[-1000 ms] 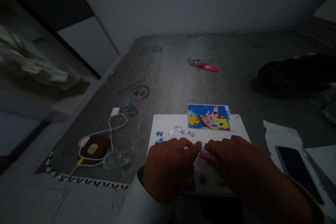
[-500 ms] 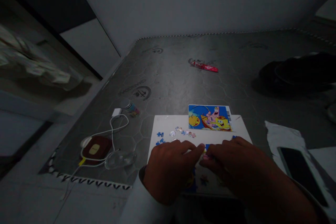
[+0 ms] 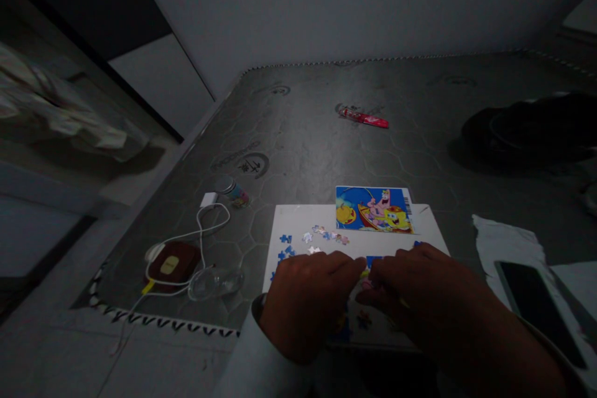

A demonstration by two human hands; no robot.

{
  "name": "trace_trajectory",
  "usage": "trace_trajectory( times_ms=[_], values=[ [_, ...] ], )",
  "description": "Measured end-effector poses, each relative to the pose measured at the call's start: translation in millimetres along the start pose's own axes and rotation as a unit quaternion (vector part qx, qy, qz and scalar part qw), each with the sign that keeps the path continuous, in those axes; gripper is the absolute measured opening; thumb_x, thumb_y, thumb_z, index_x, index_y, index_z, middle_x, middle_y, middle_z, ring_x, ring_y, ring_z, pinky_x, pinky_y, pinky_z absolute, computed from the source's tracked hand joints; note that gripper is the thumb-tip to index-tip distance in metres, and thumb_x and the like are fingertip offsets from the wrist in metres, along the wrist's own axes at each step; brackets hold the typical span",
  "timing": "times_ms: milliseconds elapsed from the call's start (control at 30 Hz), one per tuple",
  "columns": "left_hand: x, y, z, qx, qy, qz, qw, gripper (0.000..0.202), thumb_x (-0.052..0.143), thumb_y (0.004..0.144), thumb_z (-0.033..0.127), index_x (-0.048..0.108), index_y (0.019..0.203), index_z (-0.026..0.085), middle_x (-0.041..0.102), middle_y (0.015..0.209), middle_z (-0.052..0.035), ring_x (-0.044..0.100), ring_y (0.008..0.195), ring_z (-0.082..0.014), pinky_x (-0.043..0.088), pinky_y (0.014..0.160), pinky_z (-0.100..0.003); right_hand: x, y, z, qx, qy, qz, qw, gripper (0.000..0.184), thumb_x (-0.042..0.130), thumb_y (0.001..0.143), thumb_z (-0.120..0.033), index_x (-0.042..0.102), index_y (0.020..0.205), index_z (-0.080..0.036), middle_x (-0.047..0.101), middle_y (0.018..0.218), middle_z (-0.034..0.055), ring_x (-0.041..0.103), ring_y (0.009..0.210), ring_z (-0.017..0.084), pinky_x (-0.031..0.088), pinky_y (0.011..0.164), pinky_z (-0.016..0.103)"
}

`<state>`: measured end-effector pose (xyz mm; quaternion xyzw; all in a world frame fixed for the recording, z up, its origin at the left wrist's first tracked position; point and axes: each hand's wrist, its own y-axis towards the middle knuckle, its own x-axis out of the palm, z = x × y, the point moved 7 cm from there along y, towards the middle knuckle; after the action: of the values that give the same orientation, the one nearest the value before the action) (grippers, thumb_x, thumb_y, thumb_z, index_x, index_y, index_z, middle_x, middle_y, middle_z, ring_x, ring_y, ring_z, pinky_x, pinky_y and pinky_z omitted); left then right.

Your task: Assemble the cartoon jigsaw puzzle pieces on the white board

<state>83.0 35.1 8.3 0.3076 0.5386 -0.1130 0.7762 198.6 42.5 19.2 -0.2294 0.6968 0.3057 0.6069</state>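
Over a white board [image 3: 298, 217], my left hand [image 3: 310, 298] and my right hand [image 3: 415, 286] meet with fingers pinched together. Between the fingertips shows a small pink and yellow jigsaw piece [image 3: 367, 284]; my fingers cover most of it. Blue puzzle parts peek out just beyond and below my hands. Loose jigsaw pieces [image 3: 328, 235] lie on the board past my left hand, with blue ones [image 3: 286, 239] at its left side. One dark piece [image 3: 364, 319] rests below the fingertips. A picture card [image 3: 373, 209] with cartoon figures lies across the board's far edge.
Left of the board are a small jar [image 3: 233, 191], a white cable [image 3: 201, 230], a brown case [image 3: 173, 265] and a clear plastic container [image 3: 217, 283]. A phone [image 3: 536, 311] lies at right. Farther back are a red packet [image 3: 364, 117] and a dark bag [image 3: 527, 130].
Both hands stay together at the same spot, with only slight finger movement around the jigsaw piece. The whole view has shifted very slightly.
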Motion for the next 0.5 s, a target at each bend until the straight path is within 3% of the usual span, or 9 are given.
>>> trace_trajectory(
  times_ms=[333,500],
  values=[
    [3.4,3.3,3.8,0.017,0.001,-0.032,0.999,0.029,0.083,0.080,0.020,0.069,0.105,0.025,0.077,0.082,0.0077,0.073,0.062,-0.0171,0.052,0.047,-0.026,7.7,-0.5,2.9,-0.029,0.010,-0.026,0.999,0.020,0.066,0.084,-0.012,0.060,0.072,-0.026,0.064,0.061,-0.0056,0.057,0.055,0.015,0.032,0.055,0.030],
    [2.2,3.0,3.3,0.022,0.008,-0.022,0.999,0.028,0.082,0.080,0.019,0.071,0.104,0.025,0.078,0.082,0.0066,0.072,0.060,-0.0173,0.053,0.046,-0.027,5.8,-1.7,3.0,-0.010,0.017,-0.027,0.999,0.020,0.066,0.082,-0.009,0.061,0.072,-0.026,0.065,0.062,-0.0057,0.058,0.056,0.015,0.030,0.054,0.030]
  ],
)
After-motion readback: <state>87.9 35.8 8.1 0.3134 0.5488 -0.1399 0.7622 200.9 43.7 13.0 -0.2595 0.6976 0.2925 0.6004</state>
